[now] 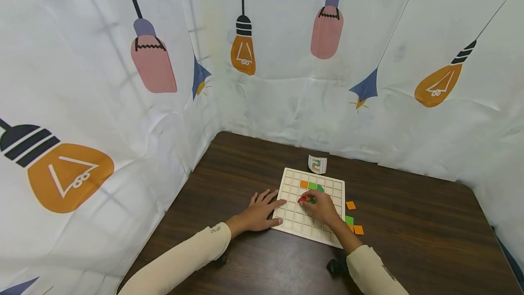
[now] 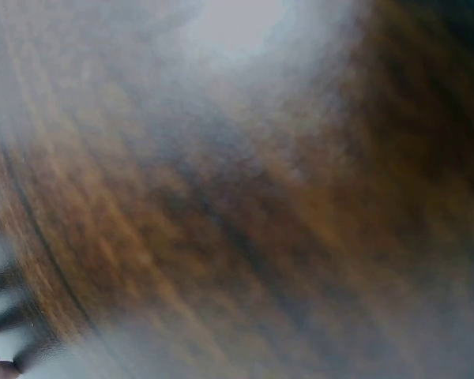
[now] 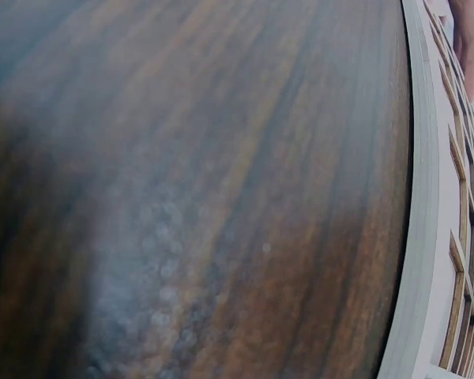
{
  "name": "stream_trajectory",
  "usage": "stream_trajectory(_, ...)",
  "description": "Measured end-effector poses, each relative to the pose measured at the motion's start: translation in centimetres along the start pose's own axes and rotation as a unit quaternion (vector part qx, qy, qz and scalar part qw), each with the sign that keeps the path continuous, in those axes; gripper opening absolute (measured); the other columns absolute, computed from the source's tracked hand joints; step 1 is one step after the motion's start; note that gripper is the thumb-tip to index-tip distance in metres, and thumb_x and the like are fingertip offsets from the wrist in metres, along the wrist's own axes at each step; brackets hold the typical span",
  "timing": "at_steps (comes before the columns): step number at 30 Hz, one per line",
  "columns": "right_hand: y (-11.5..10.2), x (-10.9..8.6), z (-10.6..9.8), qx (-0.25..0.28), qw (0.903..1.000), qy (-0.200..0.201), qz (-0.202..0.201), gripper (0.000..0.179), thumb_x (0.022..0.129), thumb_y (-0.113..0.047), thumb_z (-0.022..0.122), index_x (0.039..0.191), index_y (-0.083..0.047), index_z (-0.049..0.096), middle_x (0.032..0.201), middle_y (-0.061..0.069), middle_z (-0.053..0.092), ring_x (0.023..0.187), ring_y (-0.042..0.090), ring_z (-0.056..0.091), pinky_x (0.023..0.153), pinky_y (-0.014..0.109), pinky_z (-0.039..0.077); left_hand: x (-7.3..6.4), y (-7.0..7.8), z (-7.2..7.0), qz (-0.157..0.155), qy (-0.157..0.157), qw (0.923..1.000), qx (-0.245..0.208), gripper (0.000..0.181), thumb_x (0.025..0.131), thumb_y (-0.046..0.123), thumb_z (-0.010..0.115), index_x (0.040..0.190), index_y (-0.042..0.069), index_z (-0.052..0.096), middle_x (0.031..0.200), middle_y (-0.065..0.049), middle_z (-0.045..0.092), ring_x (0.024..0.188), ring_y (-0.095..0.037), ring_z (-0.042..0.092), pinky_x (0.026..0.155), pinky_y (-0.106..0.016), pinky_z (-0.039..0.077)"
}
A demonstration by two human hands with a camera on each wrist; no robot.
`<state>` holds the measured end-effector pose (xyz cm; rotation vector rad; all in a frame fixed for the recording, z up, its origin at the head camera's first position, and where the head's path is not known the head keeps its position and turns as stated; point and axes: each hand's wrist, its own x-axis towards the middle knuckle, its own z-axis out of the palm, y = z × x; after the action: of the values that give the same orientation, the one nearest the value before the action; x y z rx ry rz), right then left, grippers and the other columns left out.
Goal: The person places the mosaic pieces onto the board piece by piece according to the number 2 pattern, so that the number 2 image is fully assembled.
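Observation:
A pale wooden grid board (image 1: pixel 292 226) lies on the dark table. In its upper part sit an orange square tile (image 1: pixel 304 184), a light green square tile (image 1: pixel 312 185) and a dark green tile (image 1: pixel 320 188) with a curved edge. My right hand (image 1: pixel 321 206) pinches a small red piece (image 1: pixel 302 199) over the middle of the board; a bit of green shows under the fingers. With fingers spread, my left hand (image 1: pixel 259 212) rests at the board's left edge, thumb and a fingertip touching it. In the left wrist view only fingertips (image 2: pixel 6 368) show.
Loose orange tiles (image 1: pixel 350 205) and a green tile (image 1: pixel 349 220) lie right of the board, one orange tile partly hidden. A small card (image 1: pixel 317 164) printed with a coloured grid pattern lies behind it. A white cloth with lamp prints (image 1: pixel 282 99) hangs around the table.

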<state>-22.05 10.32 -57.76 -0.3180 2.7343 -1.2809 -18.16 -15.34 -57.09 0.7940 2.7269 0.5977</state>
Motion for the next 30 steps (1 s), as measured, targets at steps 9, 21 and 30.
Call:
stream_trajectory(9, 0.04, -0.07, 0.01, -0.009, 0.9999, 0.003, -0.009, 0.007, 0.087, -0.014, 0.080, 0.094, -0.015, 0.078, 0.089, -0.002, 0.067, 0.084, 0.012, 0.058, 0.074, 0.033, 0.048, 0.05, 0.09, 0.01, -0.002, -0.001, 1.0000, 0.004, 0.063, 0.100, 0.055, 0.054, 0.156, 0.030, 0.039, 0.167, -0.009, 0.022, 0.153, -0.038, 0.018, 0.115, -0.070, 0.017)
stream_trajectory(21, -0.08, -0.02, 0.04, -0.030, 0.9991, 0.019, -0.024, 0.006, 0.085, -0.015, 0.081, 0.091, -0.016, 0.079, 0.088, -0.002, 0.069, 0.084, 0.013, 0.061, 0.074, 0.034, 0.050, 0.01, 0.06, -0.03, 0.001, -0.003, 1.0000, 0.000, 0.062, 0.100, 0.054, 0.054, 0.156, 0.030, 0.038, 0.167, -0.010, 0.021, 0.153, -0.039, 0.017, 0.114, -0.071, 0.017)
stream_trajectory(30, -0.14, -0.29, -0.44, -0.022, 0.9995, 0.005, -0.021, 0.013, 0.087, -0.019, 0.081, 0.099, -0.016, 0.078, 0.089, -0.003, 0.067, 0.084, 0.013, 0.060, 0.072, 0.032, 0.048, 0.16, -0.11, 0.22, -0.005, -0.004, 1.0000, 0.007, 0.063, 0.100, 0.056, 0.052, 0.156, 0.031, 0.037, 0.168, -0.009, 0.020, 0.154, -0.038, 0.016, 0.115, -0.070, 0.017)
